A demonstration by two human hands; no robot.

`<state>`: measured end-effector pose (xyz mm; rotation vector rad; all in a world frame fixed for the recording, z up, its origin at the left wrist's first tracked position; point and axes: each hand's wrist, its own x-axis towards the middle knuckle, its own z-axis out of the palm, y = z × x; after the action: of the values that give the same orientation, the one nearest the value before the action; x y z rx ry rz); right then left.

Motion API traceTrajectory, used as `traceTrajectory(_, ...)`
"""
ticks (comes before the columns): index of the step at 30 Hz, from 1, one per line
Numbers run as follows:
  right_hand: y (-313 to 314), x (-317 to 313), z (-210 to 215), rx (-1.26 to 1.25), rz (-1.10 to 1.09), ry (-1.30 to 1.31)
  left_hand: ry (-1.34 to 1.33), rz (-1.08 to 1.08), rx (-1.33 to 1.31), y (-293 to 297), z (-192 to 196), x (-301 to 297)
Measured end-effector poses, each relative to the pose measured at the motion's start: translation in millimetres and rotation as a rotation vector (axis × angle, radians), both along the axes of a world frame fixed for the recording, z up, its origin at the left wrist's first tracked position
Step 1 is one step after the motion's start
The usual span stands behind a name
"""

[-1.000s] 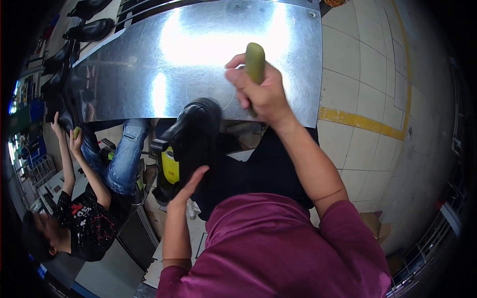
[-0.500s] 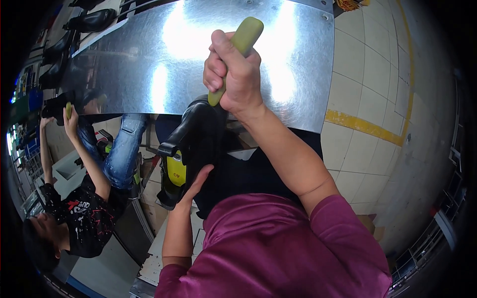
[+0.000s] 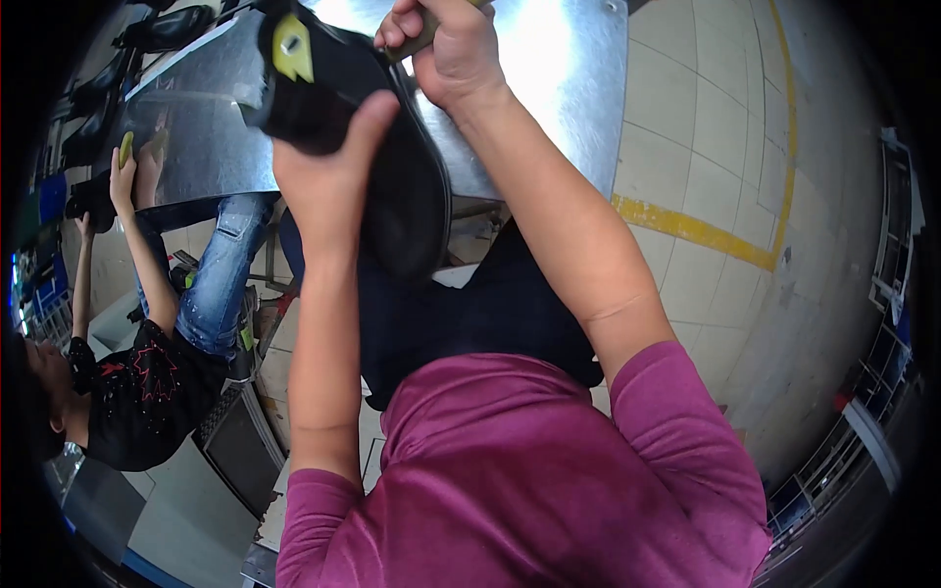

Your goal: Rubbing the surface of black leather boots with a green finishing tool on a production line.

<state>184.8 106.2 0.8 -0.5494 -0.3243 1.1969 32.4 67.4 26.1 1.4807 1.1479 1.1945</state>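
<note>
My left hand (image 3: 328, 181) grips a black shoe (image 3: 407, 211) by its ankle part, with the thumb along its side. The shoe's toe points back toward my lap and its opening lies at the far end. Inside that opening shows a yellow-green shoe last (image 3: 292, 49) with a round hole in it. Just right of the shoe, my right hand (image 3: 459, 54) is closed round an olive-green bar-shaped tool (image 3: 416, 41). The tool's lower end is close to the shoe's edge; whether they touch, I cannot tell. The top of that hand is cut off by the picture's edge.
A shiny metal table (image 3: 569, 108) lies in front of me. At left, a co-worker (image 3: 147, 382) in a black shirt holds a similar green tool (image 3: 125, 147). More black shoes (image 3: 172, 29) stand at the far left. Tiled floor with a yellow line (image 3: 691, 232) is on the right.
My left hand has raised the shoe away from me and turned it, so its toe now points toward me. The right hand with the tool has moved slightly farther away and tilted the tool.
</note>
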Motion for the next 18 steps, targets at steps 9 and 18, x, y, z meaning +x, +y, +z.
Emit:
traceTrajectory(9, -105, 15, -36, 0.053, -0.077, 0.008, -0.166, 0.136, 0.087, 45, -18, 43)
traceTrajectory(18, -164, 0, -30, -0.245, 0.011, -0.021, -0.528, -0.068, 0.039, 113, -57, -5)
